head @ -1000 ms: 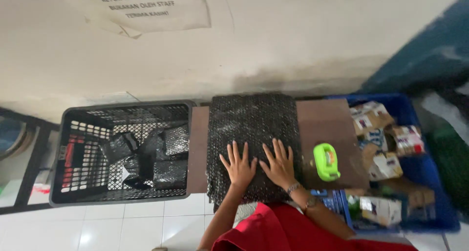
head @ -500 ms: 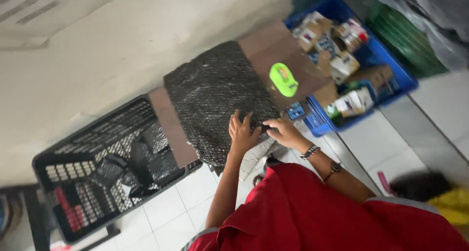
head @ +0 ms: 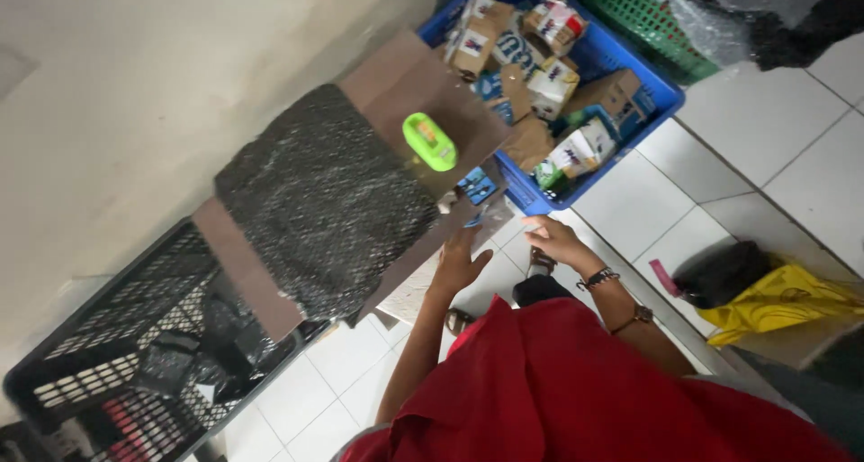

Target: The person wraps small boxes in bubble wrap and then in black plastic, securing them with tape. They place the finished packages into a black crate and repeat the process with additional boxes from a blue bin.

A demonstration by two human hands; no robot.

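My left hand (head: 461, 262) is raised with its fingers apart at the near edge of a low brown table (head: 409, 80), just below a small blue packet (head: 477, 188) and a bit of clear plastic. My right hand (head: 553, 240), with bracelets on the wrist, hovers beside it over the white floor tiles, fingers pointing towards the left hand; whether it grips anything is unclear. A sheet of black bubble wrap (head: 324, 206) lies spread on the table. A bright green tape dispenser (head: 429, 142) sits to its right.
A blue crate (head: 661, 89) full of small boxes and packets stands right of the table, with a green basket (head: 648, 17) behind it. A black crate (head: 99, 372) with dark wrapped items is on the left. A yellow bag (head: 778, 300) and a black bag (head: 720, 273) lie on the floor.
Both hands have come off the black bubble wrap and moved down to the table's near edge by the blue packet. The view has swung and tilted to the right.
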